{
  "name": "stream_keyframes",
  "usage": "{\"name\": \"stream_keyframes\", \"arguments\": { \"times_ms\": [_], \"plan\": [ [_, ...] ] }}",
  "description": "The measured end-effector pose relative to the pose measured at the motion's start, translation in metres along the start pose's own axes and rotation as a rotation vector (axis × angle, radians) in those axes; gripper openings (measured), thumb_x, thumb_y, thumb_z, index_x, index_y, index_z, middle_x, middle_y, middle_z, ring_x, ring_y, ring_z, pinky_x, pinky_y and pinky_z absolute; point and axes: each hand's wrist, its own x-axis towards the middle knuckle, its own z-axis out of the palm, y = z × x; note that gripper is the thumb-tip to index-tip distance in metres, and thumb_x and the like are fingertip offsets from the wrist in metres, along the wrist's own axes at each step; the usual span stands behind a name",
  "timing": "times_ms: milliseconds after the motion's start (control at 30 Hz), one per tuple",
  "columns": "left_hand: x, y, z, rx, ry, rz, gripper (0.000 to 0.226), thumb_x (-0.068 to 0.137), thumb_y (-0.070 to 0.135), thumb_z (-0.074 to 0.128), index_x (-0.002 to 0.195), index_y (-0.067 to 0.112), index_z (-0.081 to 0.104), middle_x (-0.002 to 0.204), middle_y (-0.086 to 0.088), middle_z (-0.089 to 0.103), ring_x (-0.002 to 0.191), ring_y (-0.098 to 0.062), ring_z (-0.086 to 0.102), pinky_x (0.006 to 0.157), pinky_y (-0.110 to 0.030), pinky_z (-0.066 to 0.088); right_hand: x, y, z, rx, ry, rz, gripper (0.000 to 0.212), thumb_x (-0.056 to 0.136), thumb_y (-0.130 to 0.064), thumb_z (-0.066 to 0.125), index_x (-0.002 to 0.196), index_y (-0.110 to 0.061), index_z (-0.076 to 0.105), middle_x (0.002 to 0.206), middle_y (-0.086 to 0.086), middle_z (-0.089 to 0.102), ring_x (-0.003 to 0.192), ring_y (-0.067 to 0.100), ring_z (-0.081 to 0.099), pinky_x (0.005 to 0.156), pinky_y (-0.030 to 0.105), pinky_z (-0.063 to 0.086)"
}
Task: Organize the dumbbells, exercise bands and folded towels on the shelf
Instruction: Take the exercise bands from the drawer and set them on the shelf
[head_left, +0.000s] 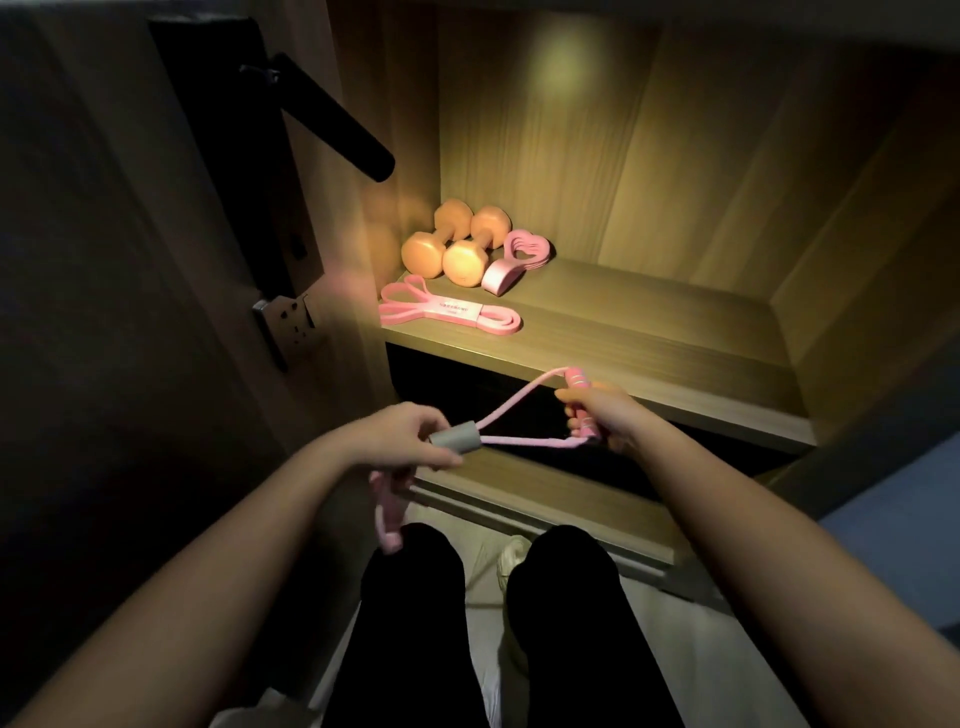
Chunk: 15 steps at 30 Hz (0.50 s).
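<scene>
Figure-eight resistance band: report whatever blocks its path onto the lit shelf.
Nothing visible does. The figure-eight resistance band is just before the shelf; the dumbbells and flat loop band lie at its left end, with bare board beside them.

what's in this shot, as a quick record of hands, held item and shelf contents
left hand: pinches grey centre sleeve of figure-eight band
right hand: grips its pink handle
other handle: hangs below left hand
shelf: two orange dumbbells side by side, back left; pink heart-shaped item right of them; flat pink loop band in front
towels: none visible on shelf
</scene>
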Motion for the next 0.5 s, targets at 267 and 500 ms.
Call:
{"name": "stream_keyframes", "arguments": {
  "times_ms": [267, 500],
  "plan": [
    [-0.015, -0.026, -0.012, 0.125, -0.232, -0.207, 0.013, 0.083, 0.021, 0.076, 0.083, 0.013, 0.065, 0.080, -0.003, 0.066, 0.075, -0.015, 0.063, 0.068, -0.024, 0.051, -0.015, 0.015, -0.057, -0.024, 0.264, -0.007, 0.017, 0.095, -0.007, 0.053, 0.079, -0.011, 0.053, 0.063, 0.003, 0.044, 0.033, 0.006, 0.040, 0.033, 0.014, 0.034],
    [-0.010, -0.036, 0.007, 0.043, 0.400, -0.350, 0.014, 0.089, 0.001, 0.060, 0.081, 0.013, 0.060, 0.092, -0.009, 0.062, 0.083, -0.024, 0.064, 0.076, -0.035, 0.057, -0.021, 0.025, -0.056, 0.057, 0.220, 0.020, 0.014, 0.096, -0.007, 0.053, 0.082, -0.010, 0.050, 0.063, 0.004, 0.044, 0.033, 0.007, 0.042, 0.032, 0.015, 0.033]
  ]
}}
